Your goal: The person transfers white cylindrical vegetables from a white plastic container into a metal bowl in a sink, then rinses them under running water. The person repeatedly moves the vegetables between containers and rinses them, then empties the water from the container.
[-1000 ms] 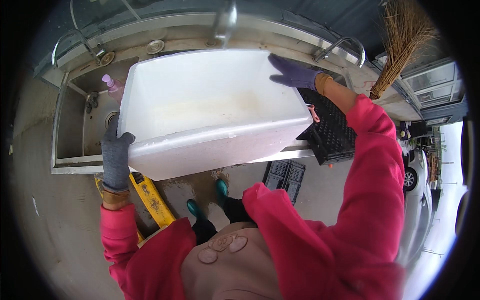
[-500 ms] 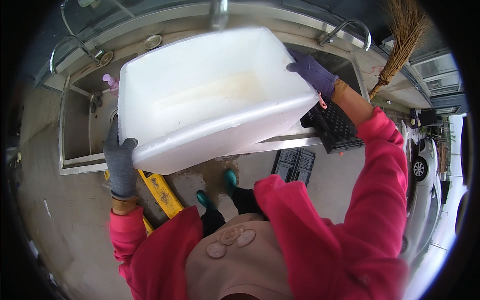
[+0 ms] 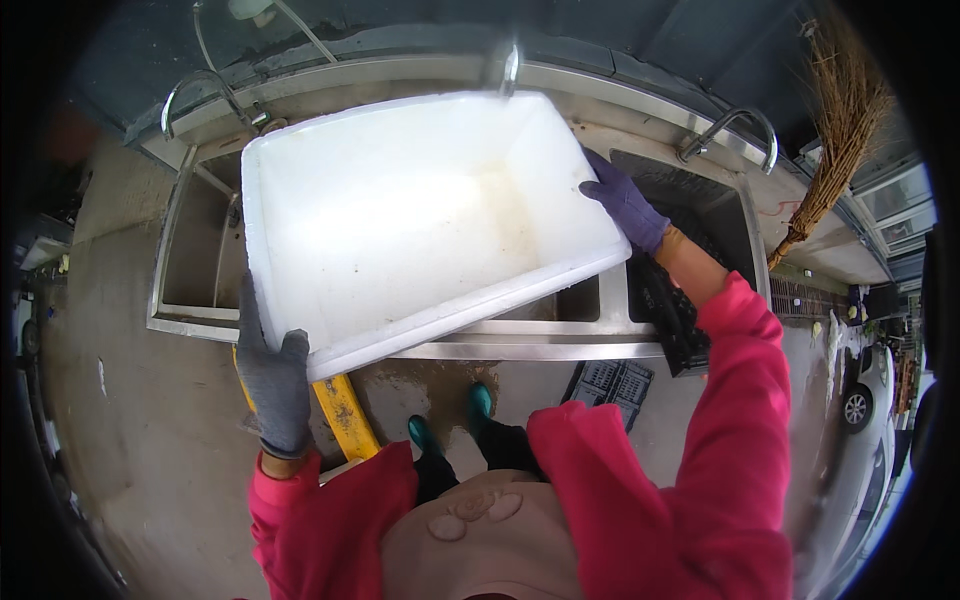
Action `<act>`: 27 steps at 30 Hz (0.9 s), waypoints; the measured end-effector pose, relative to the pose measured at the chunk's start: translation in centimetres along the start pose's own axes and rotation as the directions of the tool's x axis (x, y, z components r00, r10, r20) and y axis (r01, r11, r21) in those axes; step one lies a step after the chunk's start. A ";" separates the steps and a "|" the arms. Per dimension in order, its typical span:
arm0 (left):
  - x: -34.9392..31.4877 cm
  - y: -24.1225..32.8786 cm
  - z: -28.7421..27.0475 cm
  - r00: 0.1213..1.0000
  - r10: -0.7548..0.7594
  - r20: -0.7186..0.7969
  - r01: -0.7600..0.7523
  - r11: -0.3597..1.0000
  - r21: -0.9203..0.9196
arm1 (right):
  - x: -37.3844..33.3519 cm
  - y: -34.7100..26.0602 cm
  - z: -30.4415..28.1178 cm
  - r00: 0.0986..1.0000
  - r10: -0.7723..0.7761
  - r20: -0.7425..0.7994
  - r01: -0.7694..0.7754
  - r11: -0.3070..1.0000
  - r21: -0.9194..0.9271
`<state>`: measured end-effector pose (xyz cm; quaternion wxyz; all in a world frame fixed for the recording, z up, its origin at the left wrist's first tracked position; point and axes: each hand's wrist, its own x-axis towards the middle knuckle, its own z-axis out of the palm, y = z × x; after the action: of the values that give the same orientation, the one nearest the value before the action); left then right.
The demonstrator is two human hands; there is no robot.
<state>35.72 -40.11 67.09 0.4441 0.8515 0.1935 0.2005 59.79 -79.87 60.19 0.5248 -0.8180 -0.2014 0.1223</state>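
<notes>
A large white foam box (image 3: 400,220) is held up between my hands over the metal sink, its open side facing me. A brownish stain shows on its inner right part. My left hand (image 3: 273,385), in a grey glove, grips the near left corner with the thumb over the rim. Gripping the right end wall is my right hand (image 3: 625,203), in a purple glove, its thumb inside the box and the other fingers hidden behind. The box covers most of the middle of the sink (image 3: 480,347).
Curved taps (image 3: 735,125) rise along the sink's back edge. A black plastic crate (image 3: 680,320) leans in the right basin. Below are a folded grey crate (image 3: 610,388) and a yellow metal frame (image 3: 345,415). A twig broom (image 3: 840,130) stands at the right, a car (image 3: 868,430) beyond.
The box has tipped so that its inside faces me more and its near outer wall is mostly out of sight. Both hands keep their hold. The whole view has shifted somewhat.
</notes>
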 end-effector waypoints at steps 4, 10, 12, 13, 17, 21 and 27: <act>-0.4 -1.5 -0.7 0.999 0.019 -0.034 -0.017 0.998 0.056 | 2.1 0.8 0.7 0.992 0.031 0.119 -0.029 0.999 -0.015; -0.1 -3.0 -0.8 0.998 -0.024 -0.060 0.022 0.999 -0.040 | 10.2 3.2 2.5 0.999 0.033 0.022 -0.013 0.811 -0.586; -0.1 -3.2 -1.0 0.998 -0.051 -0.038 0.052 0.998 0.035 | 14.4 3.4 2.6 0.984 -0.141 0.110 0.179 0.792 -0.583; -0.1 -3.3 -1.1 0.994 -0.099 -0.042 0.102 0.992 0.075 | 16.4 3.4 2.9 0.975 -0.174 0.136 0.221 0.768 -0.601; -0.1 -3.8 -1.0 0.998 -0.011 -0.059 0.011 1.000 0.002 | 20.6 2.1 4.1 0.978 0.032 0.205 0.124 0.705 -0.698; -0.1 -4.4 -0.9 0.997 0.022 -0.074 -0.021 1.000 0.011 | 13.4 1.5 3.1 0.952 -0.237 0.192 0.305 0.757 -0.578; -0.1 -4.8 -1.0 0.998 -0.014 -0.064 0.009 0.996 -0.083 | 0.1 -0.7 1.1 0.959 -0.054 0.278 0.202 0.818 -0.539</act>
<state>34.38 -36.91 63.58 0.4738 0.8243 0.2042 0.2332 59.28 -78.70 60.33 0.2384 -0.8983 -0.3476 0.1238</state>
